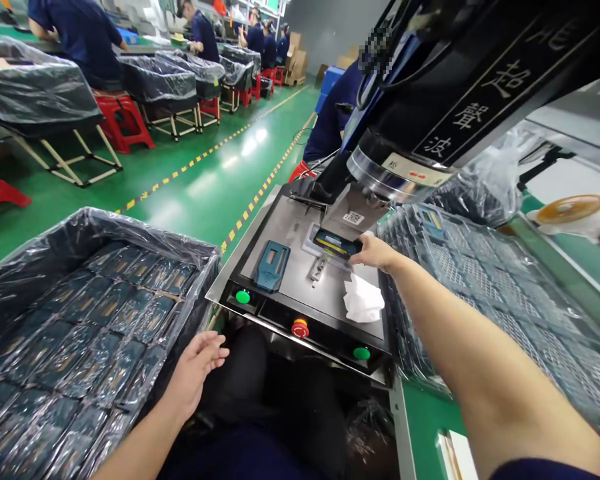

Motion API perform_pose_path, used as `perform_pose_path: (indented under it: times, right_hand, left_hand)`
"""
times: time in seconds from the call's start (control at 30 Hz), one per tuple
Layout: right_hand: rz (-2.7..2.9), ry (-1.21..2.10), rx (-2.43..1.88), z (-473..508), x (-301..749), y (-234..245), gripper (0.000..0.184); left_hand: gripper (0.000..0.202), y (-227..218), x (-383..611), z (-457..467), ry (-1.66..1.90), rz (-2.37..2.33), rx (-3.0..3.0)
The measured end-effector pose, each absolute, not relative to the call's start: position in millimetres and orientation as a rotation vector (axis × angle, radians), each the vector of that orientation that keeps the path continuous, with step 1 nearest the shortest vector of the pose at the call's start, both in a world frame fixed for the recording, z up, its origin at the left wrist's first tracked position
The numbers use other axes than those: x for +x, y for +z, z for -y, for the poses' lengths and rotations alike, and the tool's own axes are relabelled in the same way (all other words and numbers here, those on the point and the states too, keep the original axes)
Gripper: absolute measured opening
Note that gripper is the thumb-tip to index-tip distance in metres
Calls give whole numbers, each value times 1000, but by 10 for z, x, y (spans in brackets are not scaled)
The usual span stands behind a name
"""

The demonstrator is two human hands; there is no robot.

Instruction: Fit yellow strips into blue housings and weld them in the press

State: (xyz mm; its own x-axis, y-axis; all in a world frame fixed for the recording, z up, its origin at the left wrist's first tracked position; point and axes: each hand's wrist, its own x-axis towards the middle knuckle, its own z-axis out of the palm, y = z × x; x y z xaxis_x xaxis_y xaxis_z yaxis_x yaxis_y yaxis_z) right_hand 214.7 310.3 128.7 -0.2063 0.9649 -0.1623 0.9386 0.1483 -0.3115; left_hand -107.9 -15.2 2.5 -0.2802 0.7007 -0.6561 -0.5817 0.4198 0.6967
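My right hand (373, 253) pinches the near right end of a dark blue plastic casing (336, 243) with a yellow strip. That casing lies in a pale fixture (311, 235) below the metal horn (353, 212) of an ultrasonic welding press (405, 157). Empty, with loosely curled fingers, my left hand (200, 367) hovers off the front left of the machine, near the lined bin. A second blue casing (271, 265) with cut-out windows lies flat on the metal plate at left. Beside the fixture sit a small metal clamp (318, 269) and a crumpled white cloth (363, 299).
Green buttons (243, 297) and a red emergency stop (300, 327) line the machine's front. At left, a plastic-lined bin (200, 257) holds rows of wrapped casings. Stacked clear trays (460, 267) stand at right. Co-workers (77, 40) sit beyond the green aisle.
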Motion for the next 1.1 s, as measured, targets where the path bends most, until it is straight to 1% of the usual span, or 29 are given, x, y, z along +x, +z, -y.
perform_pose_path:
  times: [0.07,0.13,0.33,0.4,0.53,0.7,0.8,0.9,1.1]
  right_hand:
    - [2276,605,-1935,-3208,2130,1241,44]
    - [2256,635,-1941,-3288,2118,1203,42]
    - [2268,744,-1861,-3403,2175,1100,49]
    - [2300,764,-1809,-3392,2201,1045,48]
    - [2379,507,-1721,-3291,2176,856,41]
    - [2305,264,-1718,-3119,2039,626,45]
    - [2224,154,-1760,-3002,1944,584,42]
    - [2193,90,-1752,-2876,1818,584,37]
    - [2235,94,-1729,-2764,1594,657,32]
  left_hand:
    - [64,0,-1109,144,1254,-1378,111]
    - [65,-10,-1124,121,1260,-1376,111]
    - [66,-19,-1121,59,1235,-1374,130]
    - [65,-28,-1120,59,1231,-1380,130]
    - [59,-41,-1106,71,1208,-1395,110]
    - [55,-57,-1036,66,1179,-1390,129]
    - [55,-59,-1001,75,1177,-1377,157]
    - [55,-41,-997,107,1198,-1374,179]
    - [52,7,-948,118,1226,-1428,242]
